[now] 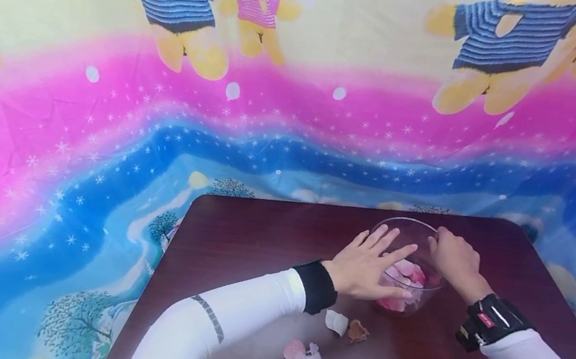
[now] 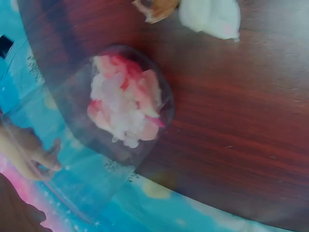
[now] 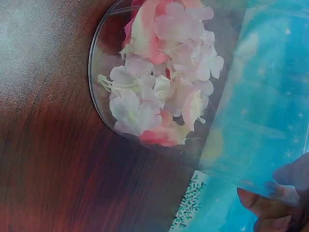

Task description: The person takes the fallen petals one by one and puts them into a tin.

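A clear glass bowl [image 1: 420,286] of pink and white petals [image 1: 405,270] stands on the dark wooden table [image 1: 256,243]. My left hand [image 1: 371,265] lies with straight, spread fingers against the bowl's left side. My right hand [image 1: 452,257] grips the bowl's right rim with curled fingers. In the right wrist view the fingertips [image 3: 263,203] pinch the rim of the bowl [image 3: 104,104] above the petals [image 3: 164,82]. The left wrist view shows the bowl [image 2: 72,92], its petals [image 2: 125,104] and fingers [image 2: 36,152] at the far rim.
Loose petals lie on the table in front of the bowl: a white one [image 1: 336,322], a brownish one [image 1: 357,331] and a pink cluster [image 1: 302,356]. A bright bear-print cloth [image 1: 107,115] hangs behind and around the table. The table's back edge runs just behind the bowl.
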A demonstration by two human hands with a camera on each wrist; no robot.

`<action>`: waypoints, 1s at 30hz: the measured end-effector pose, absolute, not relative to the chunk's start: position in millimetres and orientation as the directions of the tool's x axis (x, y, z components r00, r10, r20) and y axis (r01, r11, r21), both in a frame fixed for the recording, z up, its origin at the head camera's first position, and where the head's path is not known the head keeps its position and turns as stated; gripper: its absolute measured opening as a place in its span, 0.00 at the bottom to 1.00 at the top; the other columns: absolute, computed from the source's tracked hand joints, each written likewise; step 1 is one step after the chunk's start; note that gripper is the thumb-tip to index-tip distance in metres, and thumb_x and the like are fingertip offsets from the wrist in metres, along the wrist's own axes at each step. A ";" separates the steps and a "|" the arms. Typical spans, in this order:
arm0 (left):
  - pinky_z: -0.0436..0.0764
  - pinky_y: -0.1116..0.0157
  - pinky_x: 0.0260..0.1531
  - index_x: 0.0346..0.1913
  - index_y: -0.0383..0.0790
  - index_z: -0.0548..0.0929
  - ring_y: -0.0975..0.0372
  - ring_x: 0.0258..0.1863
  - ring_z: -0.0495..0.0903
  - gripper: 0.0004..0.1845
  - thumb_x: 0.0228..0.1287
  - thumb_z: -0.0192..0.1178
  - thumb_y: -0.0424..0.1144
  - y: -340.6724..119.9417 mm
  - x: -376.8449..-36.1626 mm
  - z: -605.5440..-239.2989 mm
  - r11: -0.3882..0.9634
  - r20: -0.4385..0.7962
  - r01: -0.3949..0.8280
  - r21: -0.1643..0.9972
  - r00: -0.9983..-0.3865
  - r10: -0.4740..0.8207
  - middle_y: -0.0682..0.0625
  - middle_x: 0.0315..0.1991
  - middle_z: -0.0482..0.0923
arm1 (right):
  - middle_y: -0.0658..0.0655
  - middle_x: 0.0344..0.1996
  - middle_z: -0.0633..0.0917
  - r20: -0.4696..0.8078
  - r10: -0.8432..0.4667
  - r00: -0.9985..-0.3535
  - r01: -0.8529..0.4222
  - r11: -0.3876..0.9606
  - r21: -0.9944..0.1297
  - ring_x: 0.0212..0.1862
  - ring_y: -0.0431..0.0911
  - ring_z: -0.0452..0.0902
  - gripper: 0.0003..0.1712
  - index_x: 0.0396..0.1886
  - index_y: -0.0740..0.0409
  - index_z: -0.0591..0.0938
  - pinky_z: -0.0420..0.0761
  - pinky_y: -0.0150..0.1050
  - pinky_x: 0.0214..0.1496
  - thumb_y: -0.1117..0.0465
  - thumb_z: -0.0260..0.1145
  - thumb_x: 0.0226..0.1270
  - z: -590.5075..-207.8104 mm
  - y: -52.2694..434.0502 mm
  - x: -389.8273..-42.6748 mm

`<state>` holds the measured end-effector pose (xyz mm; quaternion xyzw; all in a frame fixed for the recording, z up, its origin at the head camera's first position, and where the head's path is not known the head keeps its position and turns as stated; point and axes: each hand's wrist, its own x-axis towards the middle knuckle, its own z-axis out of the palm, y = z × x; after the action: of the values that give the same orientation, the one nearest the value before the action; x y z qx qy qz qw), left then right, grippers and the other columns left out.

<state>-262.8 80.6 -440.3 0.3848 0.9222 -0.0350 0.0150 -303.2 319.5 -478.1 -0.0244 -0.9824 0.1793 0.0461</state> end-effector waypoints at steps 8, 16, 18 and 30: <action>0.47 0.53 0.82 0.80 0.70 0.34 0.57 0.84 0.35 0.48 0.64 0.38 0.80 64.7 -261.3 -449.1 0.677 -0.024 0.731 -0.085 -0.680 0.732 0.53 0.85 0.34 | 0.73 0.31 0.83 0.090 0.066 -0.994 0.031 0.935 -0.353 0.37 0.71 0.81 0.16 0.40 0.67 0.76 0.75 0.60 0.26 0.55 0.54 0.76 -477.9 318.5 -303.1; 0.44 0.53 0.82 0.80 0.70 0.34 0.56 0.84 0.35 0.48 0.64 0.38 0.80 49.3 -257.2 -453.8 0.643 -0.027 0.757 -0.119 -0.650 0.760 0.52 0.85 0.36 | 0.70 0.29 0.83 0.092 0.062 -0.994 0.025 0.933 -0.360 0.36 0.70 0.81 0.16 0.38 0.66 0.76 0.74 0.58 0.25 0.55 0.54 0.76 -477.7 317.5 -301.6; 0.45 0.52 0.82 0.81 0.69 0.34 0.56 0.84 0.35 0.48 0.64 0.38 0.80 46.8 -256.2 -454.6 0.639 -0.026 0.760 -0.122 -0.646 0.763 0.52 0.85 0.37 | 0.69 0.28 0.82 0.092 0.059 -0.994 0.022 0.933 -0.360 0.36 0.69 0.81 0.16 0.38 0.66 0.76 0.74 0.58 0.25 0.55 0.54 0.76 -476.9 317.4 -301.4; 0.48 0.52 0.81 0.81 0.67 0.39 0.55 0.84 0.38 0.49 0.63 0.43 0.79 26.0 -254.3 -466.4 0.613 0.019 0.777 -0.147 -0.617 0.787 0.51 0.85 0.37 | 0.67 0.26 0.81 0.078 0.057 -0.995 0.025 0.933 -0.360 0.34 0.66 0.81 0.16 0.37 0.65 0.75 0.73 0.55 0.24 0.55 0.54 0.77 -476.1 318.7 -301.0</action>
<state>-254.3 26.0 -466.4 0.4356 0.8971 -0.0620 -0.0405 -301.0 318.7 -476.1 -0.0210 -0.9821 0.1824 0.0434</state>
